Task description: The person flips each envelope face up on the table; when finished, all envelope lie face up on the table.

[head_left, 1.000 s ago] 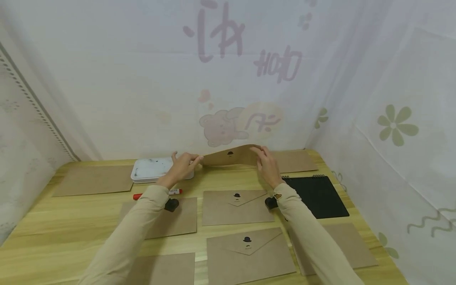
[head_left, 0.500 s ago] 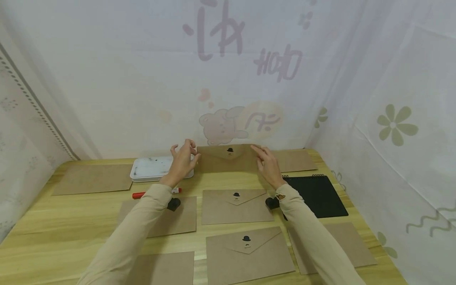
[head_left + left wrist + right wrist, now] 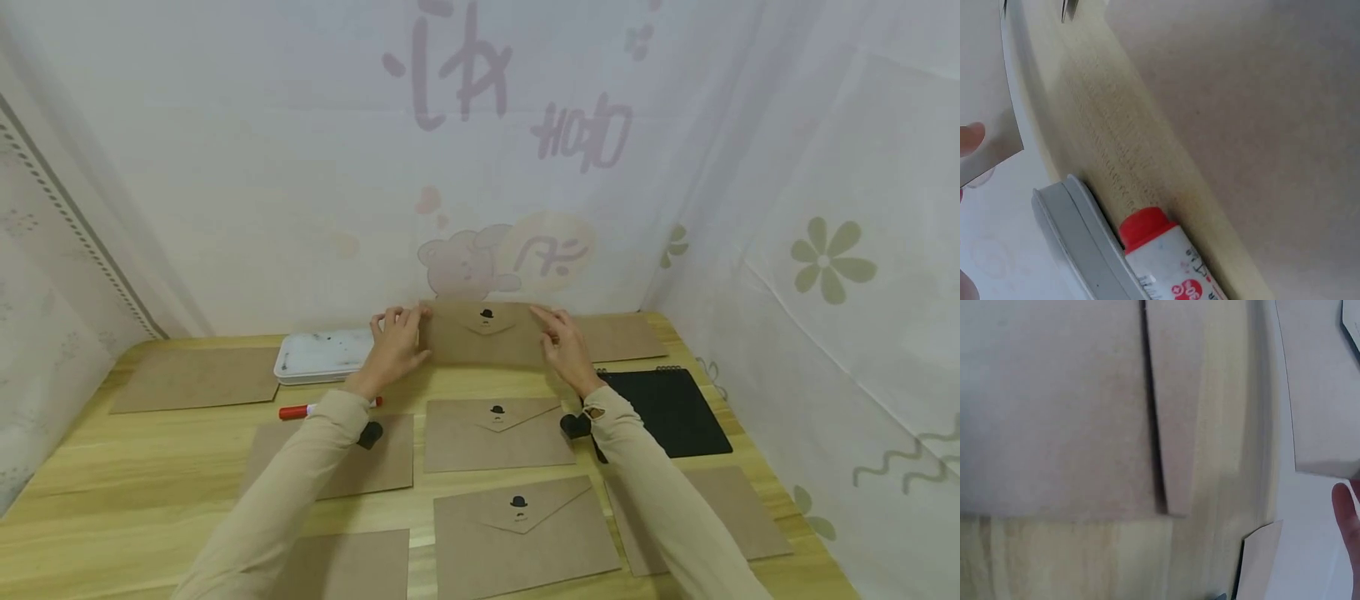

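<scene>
A brown paper envelope point(image 3: 487, 342) with a pointed flap and a small black hat print faces me at the back of the table, raised on its long side. My left hand point(image 3: 393, 346) holds its left edge, fingers near the top corner and thumb lower down. At the right edge, my right hand point(image 3: 567, 350) grips it with the index finger stretched along the upper corner. In the left wrist view a fingertip point(image 3: 972, 139) overlaps the envelope's corner. The right wrist view shows fingers point(image 3: 1345, 509) right at its lower corner.
Several brown envelopes lie flat in rows, two with hat prints point(image 3: 498, 437) in the middle. A white tin point(image 3: 322, 354) sits left of my left hand, with a red-capped marker point(image 3: 295, 412) before it. A black spiral notebook point(image 3: 667, 412) lies right. White curtains enclose the table.
The envelope has gone from bowed and tilted to flatter and more upright. My left hand has shifted its hold, moving up and then right along its left edge. The right hand stays about in place.
</scene>
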The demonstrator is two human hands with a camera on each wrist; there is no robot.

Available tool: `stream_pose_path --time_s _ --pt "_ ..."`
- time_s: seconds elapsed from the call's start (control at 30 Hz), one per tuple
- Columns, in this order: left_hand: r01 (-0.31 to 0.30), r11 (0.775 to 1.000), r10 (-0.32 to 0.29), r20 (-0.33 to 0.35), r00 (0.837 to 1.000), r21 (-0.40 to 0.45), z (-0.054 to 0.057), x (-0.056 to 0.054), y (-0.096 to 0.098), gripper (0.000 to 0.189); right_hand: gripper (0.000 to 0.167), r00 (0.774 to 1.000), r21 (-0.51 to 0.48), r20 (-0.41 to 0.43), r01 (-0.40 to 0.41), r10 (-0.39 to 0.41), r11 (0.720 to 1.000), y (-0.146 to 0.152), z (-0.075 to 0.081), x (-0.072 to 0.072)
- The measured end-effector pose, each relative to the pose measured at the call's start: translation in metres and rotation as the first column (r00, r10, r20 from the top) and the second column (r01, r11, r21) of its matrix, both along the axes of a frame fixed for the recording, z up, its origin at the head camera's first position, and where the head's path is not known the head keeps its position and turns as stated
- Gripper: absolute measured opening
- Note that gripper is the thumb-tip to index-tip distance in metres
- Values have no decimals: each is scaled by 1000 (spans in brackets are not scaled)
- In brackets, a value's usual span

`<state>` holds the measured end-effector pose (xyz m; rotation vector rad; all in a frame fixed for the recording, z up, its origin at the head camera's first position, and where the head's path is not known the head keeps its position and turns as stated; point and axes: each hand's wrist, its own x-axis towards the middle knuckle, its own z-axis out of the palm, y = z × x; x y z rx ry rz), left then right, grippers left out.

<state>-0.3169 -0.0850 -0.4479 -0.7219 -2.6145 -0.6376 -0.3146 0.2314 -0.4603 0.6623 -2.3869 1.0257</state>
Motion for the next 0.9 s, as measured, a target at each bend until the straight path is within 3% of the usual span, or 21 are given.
stream_pose_path --time_s 0.23,0.43,0.57,0.73,0.9 --pt "-22 999 22 21 1000 -29 -1 5 -2 65 53 997 66 80 -22 17 998 -3 -4 4" --pt "-31 998 35 72 997 -57 -5 7 -1 62 50 995 130 98 19 -32 991 -6 -7 4" --pt "-38 995 48 115 992 -88 -10 7 1 59 48 987 221 129 61 -91 973 -9 -7 5" --pt "-64 985 82 109 991 -162 -13 7 7 53 40 978 282 146 101 -146 954 -12 -9 6" --pt "-109 962 145 126 981 -251 -14 7 13 39 37 979 404 169 40 -117 914 -15 -13 7"
